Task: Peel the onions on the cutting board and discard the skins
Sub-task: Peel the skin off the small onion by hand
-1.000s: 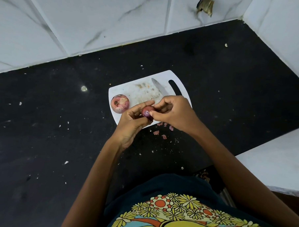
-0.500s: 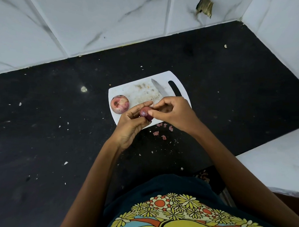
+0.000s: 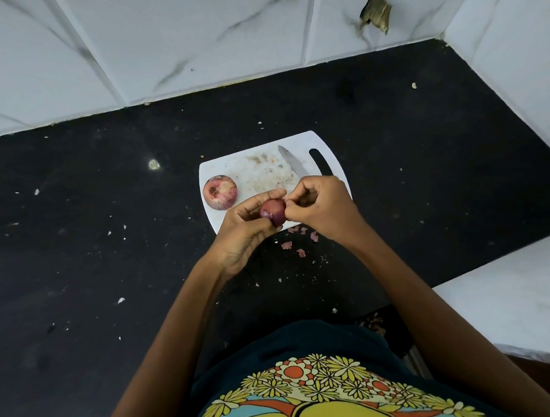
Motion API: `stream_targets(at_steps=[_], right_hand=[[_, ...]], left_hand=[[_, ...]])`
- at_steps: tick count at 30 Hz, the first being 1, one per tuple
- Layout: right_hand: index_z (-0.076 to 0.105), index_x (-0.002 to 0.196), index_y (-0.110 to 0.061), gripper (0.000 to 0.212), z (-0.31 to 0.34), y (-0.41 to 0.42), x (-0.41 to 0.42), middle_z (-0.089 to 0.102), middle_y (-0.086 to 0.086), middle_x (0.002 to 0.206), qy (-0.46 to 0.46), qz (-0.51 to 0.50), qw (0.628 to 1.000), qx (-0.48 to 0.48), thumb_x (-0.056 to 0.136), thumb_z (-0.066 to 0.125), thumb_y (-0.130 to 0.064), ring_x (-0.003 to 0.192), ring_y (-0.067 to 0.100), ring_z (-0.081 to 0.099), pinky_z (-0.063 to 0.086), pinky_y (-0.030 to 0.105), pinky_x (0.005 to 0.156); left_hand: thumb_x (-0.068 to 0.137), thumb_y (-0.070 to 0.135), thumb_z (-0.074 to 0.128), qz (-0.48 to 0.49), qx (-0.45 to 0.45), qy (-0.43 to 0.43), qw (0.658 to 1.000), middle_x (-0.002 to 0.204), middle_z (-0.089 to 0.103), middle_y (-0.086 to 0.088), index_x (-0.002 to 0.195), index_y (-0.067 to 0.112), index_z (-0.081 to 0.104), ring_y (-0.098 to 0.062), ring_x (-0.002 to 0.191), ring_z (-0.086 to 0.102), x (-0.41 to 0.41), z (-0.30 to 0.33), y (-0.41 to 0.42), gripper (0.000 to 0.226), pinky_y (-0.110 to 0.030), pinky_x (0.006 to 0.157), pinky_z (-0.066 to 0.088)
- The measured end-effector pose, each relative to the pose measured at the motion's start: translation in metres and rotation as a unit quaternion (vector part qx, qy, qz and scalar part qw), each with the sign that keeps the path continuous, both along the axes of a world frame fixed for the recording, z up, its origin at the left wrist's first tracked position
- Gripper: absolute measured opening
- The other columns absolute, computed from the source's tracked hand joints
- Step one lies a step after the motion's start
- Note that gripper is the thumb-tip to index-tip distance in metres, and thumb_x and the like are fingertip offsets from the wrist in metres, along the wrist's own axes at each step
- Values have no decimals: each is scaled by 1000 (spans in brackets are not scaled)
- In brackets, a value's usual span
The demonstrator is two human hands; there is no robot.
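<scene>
A small purple onion [image 3: 273, 212] is held over the near edge of the white cutting board [image 3: 256, 173]. My left hand [image 3: 246, 230] cups it from below, thumb and fingers around it. My right hand [image 3: 319, 204] pinches at the onion's right side with fingertips closed on its skin. A second, larger onion [image 3: 220, 192] with pale patchy skin lies on the board's left end. A knife [image 3: 290, 161] rests on the board's far side, its handle partly hidden behind my right hand.
Several pink skin scraps [image 3: 297, 241] lie on the black counter [image 3: 108, 232] just in front of the board. White tiled walls [image 3: 180, 46] bound the counter behind and on the right. A white ledge [image 3: 500, 297] stands at the right.
The onion has been turned slightly in my left hand, and my right fingertips have shifted up along its right side. Everything on the board stays where it was.
</scene>
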State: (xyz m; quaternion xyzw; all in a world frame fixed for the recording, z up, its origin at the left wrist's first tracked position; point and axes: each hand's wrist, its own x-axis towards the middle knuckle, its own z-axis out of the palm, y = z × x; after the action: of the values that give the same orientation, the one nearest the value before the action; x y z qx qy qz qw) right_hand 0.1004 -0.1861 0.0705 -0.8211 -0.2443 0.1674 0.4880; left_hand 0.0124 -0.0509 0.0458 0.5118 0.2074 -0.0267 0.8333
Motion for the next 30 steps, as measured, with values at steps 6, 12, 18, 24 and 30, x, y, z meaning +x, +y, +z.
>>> stream_targets(at_steps=[6,12,18,24,30], right_hand=[[71,86,-3,14,1,-1,1,72,5,77,86,22,996,13,81,73,-16,70,15,71,60,30,68],[70,81,-7,12,-2,1,-3,71,1,76,54,20,998,14,72,77,-8,72,15,69,59,31,71],[68,80,-8,10,-5,1,1,70,7,73,65,12,998,18,75,67,1,67,22,69,60,32,68],[55,64,-11,22,-2,-1,-7,53,-8,60,59,2,997,41,80,42,-2,59,7,45,37,23,57],[64,98,-16,14,-1,-2,-7,63,-8,80,94,9,996,5,86,66,-24,69,9,59,51,23,64]], left_hand=[[81,-27,39,21,-12,11,1000,95,69,-7,107,10,65,-13,83,69,-1,-3,1,53,-21,76,56],[81,-28,34,27,-53,18,998,110,65,-12,110,9,64,-14,90,68,-1,-2,1,56,-23,77,56],[79,-29,32,36,-64,20,997,112,63,-11,110,9,63,-14,89,67,0,2,-2,58,-23,76,57],[80,-28,36,54,-74,26,995,102,70,-5,107,10,64,-18,95,66,0,4,-3,54,-24,79,57],[78,-29,39,55,-59,29,996,101,63,-9,107,9,63,-15,84,68,0,4,-4,53,-28,83,57]])
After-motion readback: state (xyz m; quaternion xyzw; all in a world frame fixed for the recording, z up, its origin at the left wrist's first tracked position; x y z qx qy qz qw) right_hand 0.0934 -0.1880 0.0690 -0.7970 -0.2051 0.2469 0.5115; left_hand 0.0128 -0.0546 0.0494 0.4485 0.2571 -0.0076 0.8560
